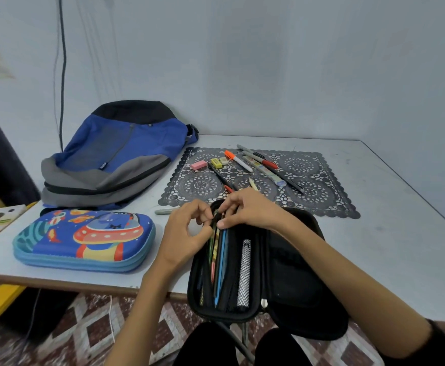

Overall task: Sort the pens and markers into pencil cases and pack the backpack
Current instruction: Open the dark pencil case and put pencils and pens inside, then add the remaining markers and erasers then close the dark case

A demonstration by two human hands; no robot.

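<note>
Left hand and right hand pinch pencils in the open black fabric pencil case; loose markers and blue-grey fabric backpack look yet to be packed.

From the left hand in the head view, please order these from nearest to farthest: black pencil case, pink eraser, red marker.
1. black pencil case, under the left hand.
2. pink eraser, at the mat's left edge.
3. red marker, farther back, to the right.
</note>
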